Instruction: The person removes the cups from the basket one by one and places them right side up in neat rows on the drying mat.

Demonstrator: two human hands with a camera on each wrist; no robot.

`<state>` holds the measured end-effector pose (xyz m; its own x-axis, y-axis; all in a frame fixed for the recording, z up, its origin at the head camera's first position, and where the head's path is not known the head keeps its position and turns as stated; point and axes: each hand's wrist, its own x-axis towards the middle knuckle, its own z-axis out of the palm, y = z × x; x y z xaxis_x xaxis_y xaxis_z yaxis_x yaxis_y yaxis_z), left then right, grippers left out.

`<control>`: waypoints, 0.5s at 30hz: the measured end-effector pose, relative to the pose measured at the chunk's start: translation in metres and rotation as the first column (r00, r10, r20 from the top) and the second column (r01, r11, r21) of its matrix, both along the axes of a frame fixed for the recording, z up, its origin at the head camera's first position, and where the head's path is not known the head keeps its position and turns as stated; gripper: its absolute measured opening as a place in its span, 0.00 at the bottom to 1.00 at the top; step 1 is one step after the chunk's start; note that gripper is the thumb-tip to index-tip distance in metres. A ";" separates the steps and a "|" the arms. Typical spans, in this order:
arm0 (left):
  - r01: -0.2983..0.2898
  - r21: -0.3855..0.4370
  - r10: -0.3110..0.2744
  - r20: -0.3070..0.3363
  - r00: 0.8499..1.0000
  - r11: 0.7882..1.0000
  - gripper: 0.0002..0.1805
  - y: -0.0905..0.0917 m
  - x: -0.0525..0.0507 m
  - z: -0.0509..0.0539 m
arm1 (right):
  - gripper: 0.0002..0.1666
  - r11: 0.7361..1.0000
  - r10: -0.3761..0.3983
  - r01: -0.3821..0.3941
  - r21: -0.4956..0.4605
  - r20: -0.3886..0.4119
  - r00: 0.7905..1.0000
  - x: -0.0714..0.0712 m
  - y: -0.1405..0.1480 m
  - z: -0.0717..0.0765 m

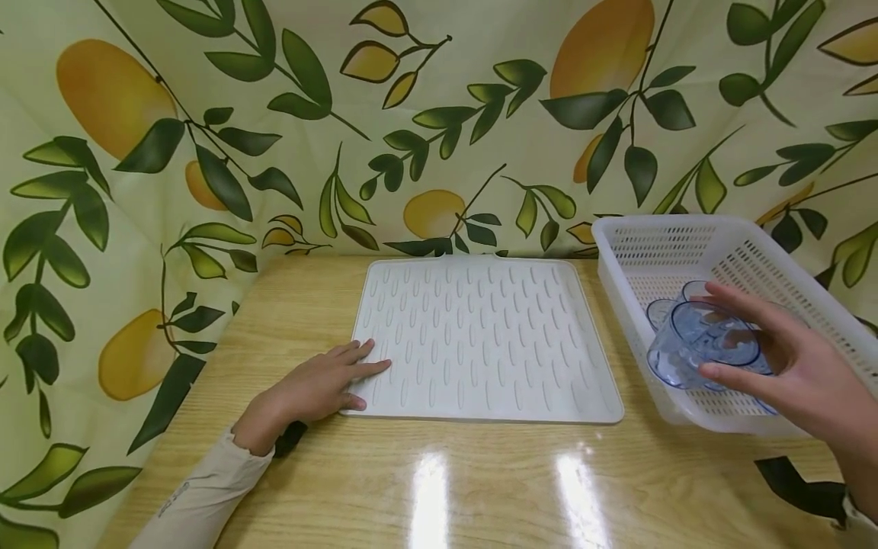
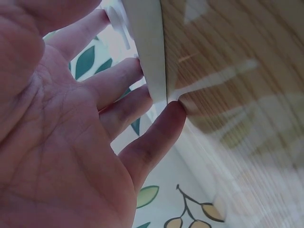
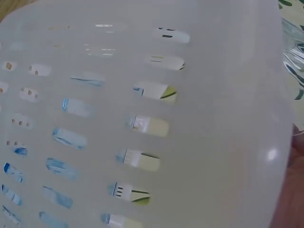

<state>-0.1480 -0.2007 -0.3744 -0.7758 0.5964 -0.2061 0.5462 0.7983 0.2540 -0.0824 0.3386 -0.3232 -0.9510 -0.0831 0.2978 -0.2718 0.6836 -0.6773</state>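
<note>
In the head view my left hand [image 1: 322,385] rests with spread fingers on the left front corner of a white ribbed drying mat [image 1: 473,343]. The left wrist view shows its palm and fingertips at the mat's edge [image 2: 147,42]. At the right, my right hand [image 1: 802,366] grips a clear blue drinking glass [image 1: 716,335] between thumb and fingers, tilted above a white slotted basket [image 1: 610,267]. More blue glasses [image 1: 660,311] lie in the basket beneath it, partly hidden. In the right wrist view the basket wall [image 3: 218,118] covers most of the frame.
The mat and basket stand side by side on a wooden table [image 1: 343,480]. A cloth [image 1: 439,122] printed with fruit and leaves hangs behind the table and along its left side. The basket's walls rise well above the tabletop.
</note>
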 end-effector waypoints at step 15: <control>-0.011 0.004 0.011 0.008 1.000 1.000 0.37 -0.002 -0.001 -0.003 | 0.52 0.998 0.054 -0.055 0.026 0.028 0.998 -0.001 0.002 0.001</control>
